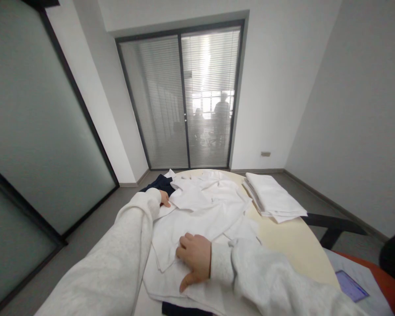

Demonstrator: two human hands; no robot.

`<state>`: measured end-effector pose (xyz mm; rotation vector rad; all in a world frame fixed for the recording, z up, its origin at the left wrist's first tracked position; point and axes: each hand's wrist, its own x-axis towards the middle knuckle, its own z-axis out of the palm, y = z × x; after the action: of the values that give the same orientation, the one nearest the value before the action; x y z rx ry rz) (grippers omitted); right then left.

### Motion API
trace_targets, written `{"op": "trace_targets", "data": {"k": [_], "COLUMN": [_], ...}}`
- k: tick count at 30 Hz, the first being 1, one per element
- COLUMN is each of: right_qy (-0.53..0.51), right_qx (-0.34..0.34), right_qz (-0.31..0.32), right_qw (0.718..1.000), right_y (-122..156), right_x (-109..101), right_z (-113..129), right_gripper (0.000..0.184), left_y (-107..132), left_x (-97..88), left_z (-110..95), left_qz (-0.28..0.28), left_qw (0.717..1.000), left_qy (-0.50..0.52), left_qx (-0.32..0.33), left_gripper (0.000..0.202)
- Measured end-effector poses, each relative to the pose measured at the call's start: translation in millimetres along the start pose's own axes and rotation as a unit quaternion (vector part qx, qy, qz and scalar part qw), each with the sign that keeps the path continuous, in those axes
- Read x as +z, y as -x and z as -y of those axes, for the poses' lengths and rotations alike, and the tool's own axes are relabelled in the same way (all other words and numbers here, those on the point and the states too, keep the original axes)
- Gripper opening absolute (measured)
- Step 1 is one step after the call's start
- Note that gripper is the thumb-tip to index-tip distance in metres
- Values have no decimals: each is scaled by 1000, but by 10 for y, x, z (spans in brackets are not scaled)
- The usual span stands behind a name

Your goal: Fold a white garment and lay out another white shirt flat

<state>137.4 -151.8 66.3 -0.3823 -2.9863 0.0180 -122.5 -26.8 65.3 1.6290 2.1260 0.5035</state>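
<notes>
A rumpled white garment (204, 210) lies spread over the round cream table (292, 241). My right hand (192, 259) presses flat on its near part, fingers together and thumb out. My left hand (165, 199) reaches to the far left edge of the garment, mostly hidden by my grey sleeve; it seems to touch or pinch the fabric there. A dark blue cloth (158, 183) lies just beyond my left hand.
A neat stack of folded white cloths (273, 197) sits at the table's far right. A dark chair (332, 226) stands to the right. A purple card (351, 285) lies on a pale sheet at lower right. Glass doors with blinds are ahead.
</notes>
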Motion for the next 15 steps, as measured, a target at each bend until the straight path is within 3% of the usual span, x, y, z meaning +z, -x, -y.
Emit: {"op": "trace_targets", "data": {"k": [2,6,8,12,15], "right_qy": [35,72,60,7,-10], "right_qx": [-6,-21,-38,-34,-36], "right_qz": [3,-4,1,46,76], "right_qw": [999,997,997,998,996], "right_y": [-2,-10,4,63,78], "right_x": [82,103,85,72,67], "right_z": [136,119,126,237,255], "right_gripper": [55,17,23,59,59], "left_y": [-15,-78,-94,-95,-98], "left_x": [-31,-102,-110,-78,-57], "left_z": [-12,-65,-74,-59,-42], "left_qz": [55,126,140,146,141], "left_qw": [998,989,986,985,987], "left_qy": [-35,-77,-88,-89,-76], "left_qx": [4,8,10,11,5], "left_gripper": [21,21,20,21,21]}}
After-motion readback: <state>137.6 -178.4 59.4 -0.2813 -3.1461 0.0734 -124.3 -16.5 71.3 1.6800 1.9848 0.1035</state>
